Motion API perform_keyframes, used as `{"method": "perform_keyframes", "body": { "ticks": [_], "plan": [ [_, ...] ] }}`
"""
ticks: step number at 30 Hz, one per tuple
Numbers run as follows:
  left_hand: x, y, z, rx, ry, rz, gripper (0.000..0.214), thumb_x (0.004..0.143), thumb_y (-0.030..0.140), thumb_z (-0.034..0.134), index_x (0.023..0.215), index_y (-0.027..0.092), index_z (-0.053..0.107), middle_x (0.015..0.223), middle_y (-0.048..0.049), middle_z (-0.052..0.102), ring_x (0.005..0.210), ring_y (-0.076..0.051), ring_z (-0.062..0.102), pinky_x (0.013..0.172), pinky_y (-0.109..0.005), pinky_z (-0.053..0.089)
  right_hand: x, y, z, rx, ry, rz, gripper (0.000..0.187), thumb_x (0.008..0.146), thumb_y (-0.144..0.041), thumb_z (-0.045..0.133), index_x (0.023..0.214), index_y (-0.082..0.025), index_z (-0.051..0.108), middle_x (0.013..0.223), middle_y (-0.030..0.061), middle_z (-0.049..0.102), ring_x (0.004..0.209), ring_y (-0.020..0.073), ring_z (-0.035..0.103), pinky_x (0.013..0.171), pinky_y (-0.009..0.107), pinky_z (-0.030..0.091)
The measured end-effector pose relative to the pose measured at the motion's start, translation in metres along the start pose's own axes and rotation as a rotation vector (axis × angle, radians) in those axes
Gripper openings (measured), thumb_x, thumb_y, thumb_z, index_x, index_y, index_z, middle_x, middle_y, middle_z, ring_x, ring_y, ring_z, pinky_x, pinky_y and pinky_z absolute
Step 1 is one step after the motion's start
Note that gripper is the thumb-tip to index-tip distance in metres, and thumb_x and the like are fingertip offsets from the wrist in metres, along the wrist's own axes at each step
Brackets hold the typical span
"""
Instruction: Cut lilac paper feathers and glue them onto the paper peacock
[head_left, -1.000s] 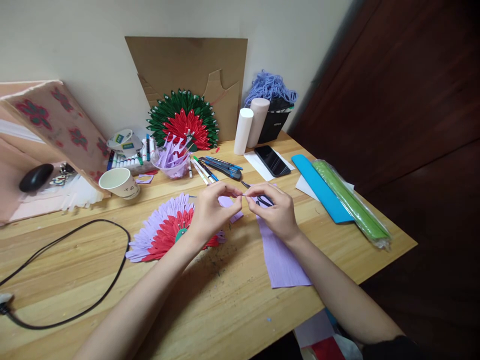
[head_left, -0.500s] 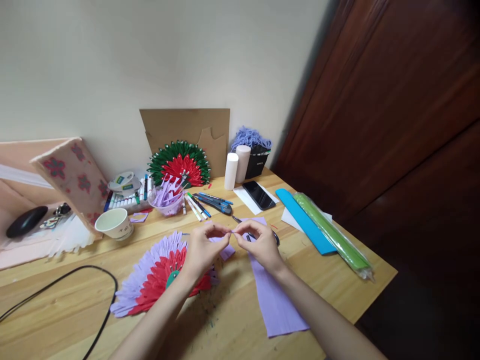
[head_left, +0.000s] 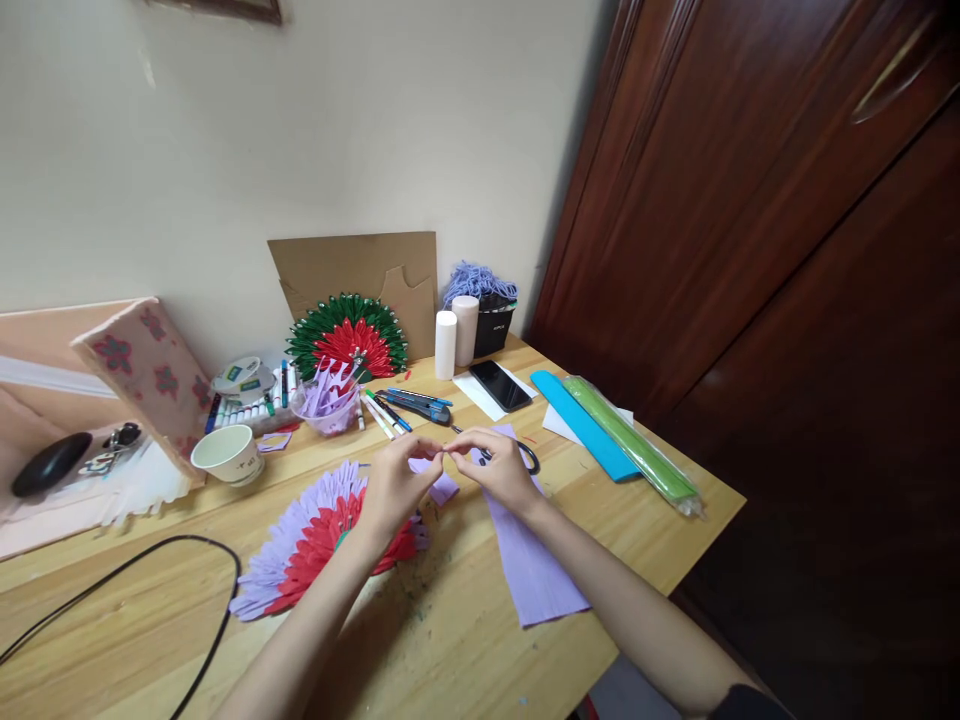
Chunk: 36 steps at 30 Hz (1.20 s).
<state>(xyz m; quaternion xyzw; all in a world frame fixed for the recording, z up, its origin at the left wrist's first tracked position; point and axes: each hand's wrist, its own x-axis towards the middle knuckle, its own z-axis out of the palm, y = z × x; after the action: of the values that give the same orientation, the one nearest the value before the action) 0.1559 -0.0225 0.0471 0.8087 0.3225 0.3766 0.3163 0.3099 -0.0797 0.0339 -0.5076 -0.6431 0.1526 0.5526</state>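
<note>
My left hand (head_left: 396,483) and my right hand (head_left: 496,468) meet above the wooden table (head_left: 465,640), fingertips pinched together on a small piece of lilac paper (head_left: 437,487). Under my left hand lies a flat fan of lilac and red folded paper (head_left: 300,545). A strip of lilac crepe paper (head_left: 529,565) stretches out below my right hand. Black-handled scissors (head_left: 525,456) lie just beyond my right hand.
A green and red paper fan (head_left: 345,335) leans on cardboard (head_left: 352,265) at the wall. Nearby are a bowl of lilac strips (head_left: 328,400), markers (head_left: 390,410), a paper cup (head_left: 227,454), a phone (head_left: 501,385), blue and green paper rolls (head_left: 615,440) and a black cable (head_left: 150,600).
The view has tilted up and back, showing more wall and the dark wooden door. My hands stay pinched together over the lilac paper in the same spot on the table.
</note>
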Motion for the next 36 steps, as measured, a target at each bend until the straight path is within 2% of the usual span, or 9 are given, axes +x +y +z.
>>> {"method": "perform_keyframes", "body": {
  "ticks": [9, 16, 20, 23, 28, 32, 36],
  "plan": [
    [-0.0014, -0.003, 0.0043, 0.033, 0.01, 0.041, 0.008, 0.073, 0.023, 0.059, 0.077, 0.017, 0.062, 0.076, -0.0037, 0.067, 0.07, -0.016, 0.063, 0.069, -0.028, 0.049, -0.0006, -0.0038, -0.0024, -0.155, -0.015, -0.05, 0.007, 0.074, -0.012, 0.059, 0.077, -0.019, 0.061, 0.074, 0.0018, 0.063, 0.072, 0.0148, 0.059, 0.068, 0.027, 0.047],
    [-0.0013, -0.002, 0.003, 0.068, -0.006, 0.084, 0.005, 0.072, 0.021, 0.059, 0.075, 0.017, 0.059, 0.074, -0.0032, 0.065, 0.069, -0.016, 0.061, 0.067, -0.027, 0.048, 0.0007, 0.0, -0.0058, -0.172, -0.085, -0.031, 0.004, 0.077, -0.016, 0.058, 0.078, -0.019, 0.059, 0.076, 0.0014, 0.061, 0.072, 0.0141, 0.056, 0.068, 0.027, 0.046],
    [0.0013, -0.0008, -0.0014, 0.056, 0.019, 0.08, 0.004, 0.072, 0.021, 0.058, 0.073, 0.017, 0.057, 0.074, -0.003, 0.064, 0.07, -0.015, 0.06, 0.07, -0.029, 0.048, 0.0013, 0.0016, -0.0079, -0.169, -0.068, -0.013, 0.004, 0.077, -0.016, 0.057, 0.078, -0.02, 0.058, 0.076, 0.0012, 0.06, 0.071, 0.0143, 0.057, 0.067, 0.027, 0.046],
    [0.0039, -0.0009, -0.0035, -0.071, -0.017, -0.015, 0.012, 0.071, 0.025, 0.061, 0.078, 0.016, 0.059, 0.078, -0.0043, 0.066, 0.072, -0.016, 0.062, 0.071, -0.029, 0.05, 0.0009, 0.0026, -0.0085, -0.168, -0.052, -0.02, 0.004, 0.077, -0.017, 0.058, 0.078, -0.021, 0.058, 0.075, 0.0011, 0.06, 0.071, 0.0145, 0.057, 0.067, 0.028, 0.046],
    [0.0069, -0.0016, -0.002, -0.271, -0.201, -0.234, 0.019, 0.075, 0.03, 0.056, 0.075, 0.012, 0.064, 0.074, -0.0067, 0.068, 0.069, -0.016, 0.063, 0.065, -0.027, 0.049, 0.0001, 0.0002, -0.0075, -0.179, -0.079, -0.092, 0.006, 0.077, -0.015, 0.057, 0.079, -0.021, 0.058, 0.076, 0.0016, 0.06, 0.073, 0.0149, 0.057, 0.069, 0.028, 0.046],
    [0.0079, -0.0014, -0.0021, -0.37, -0.246, -0.283, 0.017, 0.074, 0.026, 0.057, 0.069, 0.012, 0.064, 0.067, -0.0052, 0.067, 0.064, -0.014, 0.062, 0.064, -0.025, 0.048, -0.0008, -0.0012, -0.0069, -0.203, -0.089, -0.15, 0.005, 0.078, -0.017, 0.057, 0.079, -0.022, 0.058, 0.077, 0.002, 0.062, 0.076, 0.0162, 0.058, 0.072, 0.03, 0.046],
    [0.0077, -0.0037, -0.0025, -0.416, -0.231, -0.314, 0.016, 0.071, 0.027, 0.062, 0.072, 0.011, 0.065, 0.071, -0.0061, 0.069, 0.065, -0.015, 0.063, 0.065, -0.025, 0.05, -0.0012, -0.0012, -0.0065, -0.219, -0.093, -0.152, 0.005, 0.079, -0.017, 0.056, 0.079, -0.022, 0.058, 0.078, 0.0021, 0.062, 0.076, 0.0167, 0.058, 0.072, 0.031, 0.046]
  ]
}}
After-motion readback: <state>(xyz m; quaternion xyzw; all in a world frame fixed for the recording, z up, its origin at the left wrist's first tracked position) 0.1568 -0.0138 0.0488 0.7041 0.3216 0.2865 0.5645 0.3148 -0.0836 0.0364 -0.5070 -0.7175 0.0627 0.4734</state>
